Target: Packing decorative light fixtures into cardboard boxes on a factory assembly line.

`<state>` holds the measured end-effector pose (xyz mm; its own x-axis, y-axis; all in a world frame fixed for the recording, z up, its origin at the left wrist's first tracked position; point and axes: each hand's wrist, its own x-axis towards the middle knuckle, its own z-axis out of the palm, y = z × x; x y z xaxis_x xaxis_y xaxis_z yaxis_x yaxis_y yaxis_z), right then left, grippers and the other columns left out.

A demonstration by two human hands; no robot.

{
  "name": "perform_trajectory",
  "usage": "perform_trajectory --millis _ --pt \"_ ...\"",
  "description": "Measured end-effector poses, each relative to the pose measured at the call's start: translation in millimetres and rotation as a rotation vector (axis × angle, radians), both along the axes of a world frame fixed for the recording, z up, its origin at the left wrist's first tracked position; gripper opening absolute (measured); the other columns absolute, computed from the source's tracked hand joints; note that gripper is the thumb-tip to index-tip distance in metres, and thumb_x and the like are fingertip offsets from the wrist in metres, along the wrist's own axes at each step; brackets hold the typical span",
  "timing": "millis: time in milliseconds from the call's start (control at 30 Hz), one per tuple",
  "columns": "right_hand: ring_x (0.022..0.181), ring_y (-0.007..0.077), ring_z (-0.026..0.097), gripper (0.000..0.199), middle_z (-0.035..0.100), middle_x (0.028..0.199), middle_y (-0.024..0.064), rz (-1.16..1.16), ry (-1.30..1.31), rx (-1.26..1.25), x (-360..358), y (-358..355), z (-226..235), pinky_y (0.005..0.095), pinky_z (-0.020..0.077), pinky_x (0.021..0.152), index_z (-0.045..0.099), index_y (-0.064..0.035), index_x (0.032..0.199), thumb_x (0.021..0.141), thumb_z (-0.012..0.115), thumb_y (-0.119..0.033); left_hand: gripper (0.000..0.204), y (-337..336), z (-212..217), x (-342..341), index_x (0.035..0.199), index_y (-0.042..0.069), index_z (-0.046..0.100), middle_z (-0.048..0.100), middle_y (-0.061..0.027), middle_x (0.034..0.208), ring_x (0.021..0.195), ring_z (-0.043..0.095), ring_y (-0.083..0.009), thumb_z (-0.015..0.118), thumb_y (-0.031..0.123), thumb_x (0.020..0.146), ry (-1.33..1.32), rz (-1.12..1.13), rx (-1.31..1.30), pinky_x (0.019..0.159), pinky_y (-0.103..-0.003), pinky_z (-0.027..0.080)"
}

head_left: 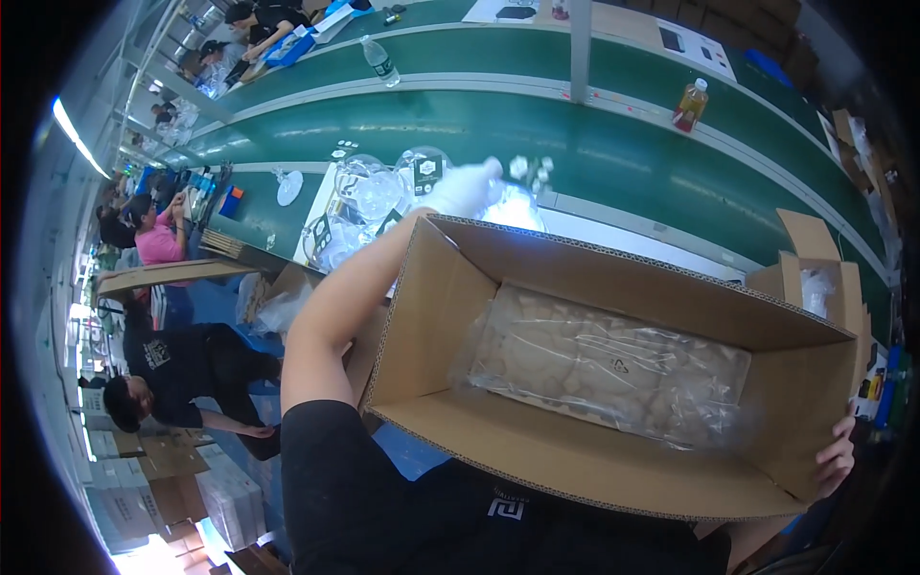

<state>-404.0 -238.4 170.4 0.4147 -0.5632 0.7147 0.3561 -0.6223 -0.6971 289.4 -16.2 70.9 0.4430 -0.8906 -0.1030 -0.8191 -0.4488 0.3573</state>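
A long, open cardboard box [613, 251] tilts in front of my chest. Inside, a clear plastic bag [618, 364] lies over the brown bottom. My right hand [836, 458] is bare and grips the box's right end, fingers curled over the outside. My left arm passes behind the box's left end, and my left hand [462, 190], in a white glove, is over the bench among clear round plastic packages [376, 192] with dark labels. Blur and glare smear its fingers. A bright, glaring clear thing [516, 209] is just beside it.
A green conveyor [613, 144] runs across behind the bench. On its ledges stand a clear bottle [380, 61] and a bottle of amber drink [690, 105]. Another open carton [815, 278] stands at right. A co-worker in black [192, 369] bends at left, near stacked cartons [158, 489].
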Motion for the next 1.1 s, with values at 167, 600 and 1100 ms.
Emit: perform_trajectory --millis 167,600,1100 --pt "0.133 0.0353 0.042 0.054 0.065 0.096 0.0047 -0.015 0.259 -0.027 -9.6 15.7 26.2 0.0587 0.0121 0.123 0.042 -0.0145 0.056 0.102 0.049 -0.042 0.027 -19.7 125.7 -2.4 0.104 0.005 0.059 0.066 -0.0261 0.080 0.079 0.065 -0.0467 0.065 0.028 0.093 -0.198 0.025 -0.535 0.070 -0.049 0.052" --pt "0.136 0.0430 0.046 0.031 0.066 0.128 0.0154 -0.082 1.032 -0.160 32.2 34.1 152.7 0.0578 0.0270 0.116 0.070 -0.0041 0.085 0.085 0.071 -0.035 0.012 31.0 361.6 -119.6 0.108 0.004 0.064 0.065 0.0001 0.092 0.080 0.058 -0.0045 0.061 0.014 0.102 -0.383 -0.115 -1.060 0.073 -0.020 0.047" --pt "0.121 0.0282 0.061 0.048 0.066 0.128 0.0081 0.906 2.451 -0.855 288.7 44.6 -34.4 0.0428 0.0510 0.099 0.054 -0.0219 0.141 0.093 0.056 -0.018 0.017 57.3 252.6 -224.0 0.101 0.004 0.060 0.065 -0.0124 0.082 0.068 0.067 -0.0248 0.070 0.012 0.090 -0.032 -0.308 -0.595 0.063 -0.033 0.052"
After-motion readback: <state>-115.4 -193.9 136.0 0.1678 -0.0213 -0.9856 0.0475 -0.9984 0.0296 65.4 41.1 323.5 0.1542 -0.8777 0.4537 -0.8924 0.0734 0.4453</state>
